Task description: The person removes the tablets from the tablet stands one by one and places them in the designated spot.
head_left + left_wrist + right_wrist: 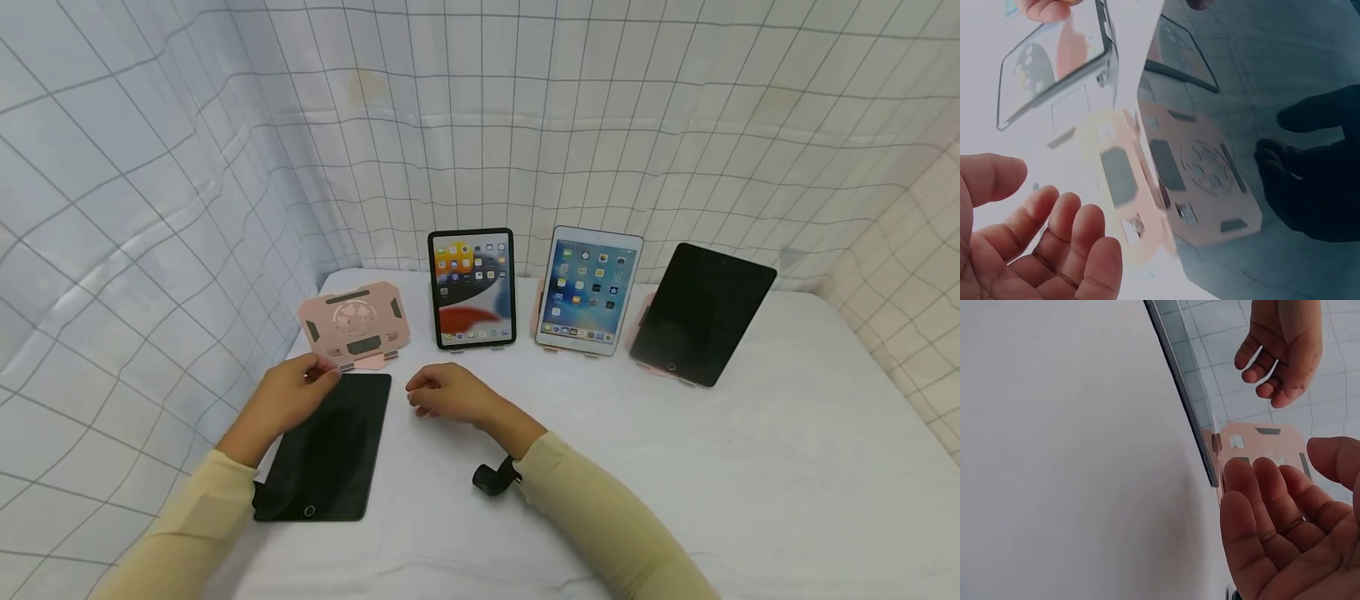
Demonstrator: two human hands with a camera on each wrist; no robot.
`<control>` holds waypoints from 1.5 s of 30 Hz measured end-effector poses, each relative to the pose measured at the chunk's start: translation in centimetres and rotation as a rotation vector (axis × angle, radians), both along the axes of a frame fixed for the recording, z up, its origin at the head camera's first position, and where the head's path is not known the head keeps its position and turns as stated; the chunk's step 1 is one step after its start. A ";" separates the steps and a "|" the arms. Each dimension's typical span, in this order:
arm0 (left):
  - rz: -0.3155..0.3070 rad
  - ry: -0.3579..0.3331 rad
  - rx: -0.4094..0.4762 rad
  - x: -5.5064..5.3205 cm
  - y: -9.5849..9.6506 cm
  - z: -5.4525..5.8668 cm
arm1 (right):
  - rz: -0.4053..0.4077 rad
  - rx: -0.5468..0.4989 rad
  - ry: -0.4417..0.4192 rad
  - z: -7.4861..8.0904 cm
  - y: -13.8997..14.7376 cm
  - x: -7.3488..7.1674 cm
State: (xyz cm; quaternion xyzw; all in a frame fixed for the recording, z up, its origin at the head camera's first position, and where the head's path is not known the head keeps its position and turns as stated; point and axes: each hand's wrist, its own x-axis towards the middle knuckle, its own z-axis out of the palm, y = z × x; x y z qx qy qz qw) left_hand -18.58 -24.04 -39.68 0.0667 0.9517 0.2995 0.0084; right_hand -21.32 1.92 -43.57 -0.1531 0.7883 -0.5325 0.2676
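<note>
A black tablet (333,454) with a dark screen lies flat on the white table at the left. Just beyond its far edge stands a bare pink tablet stand (356,321), leaning back. My left hand (291,392) hovers over the tablet's far left part, fingers loosely bent near the stand's foot; in the left wrist view nothing lies between thumb and fingers. To the right of the tablet, my right hand (450,393) hangs above the table, its fingers relaxed and holding nothing. The stand is mirrored in the dark screen (1272,187).
Along the back stand a black-framed tablet (474,287) with a lit screen, a white tablet (588,287) with a lit screen, and a dark tablet (701,312), each propped up. A white cloth with a dark grid (487,125) hangs behind and at both sides.
</note>
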 end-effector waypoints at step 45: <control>-0.036 -0.012 0.280 -7.4 9.7 0.7 | -0.347 -0.091 0.182 3.0 12.1 -4.4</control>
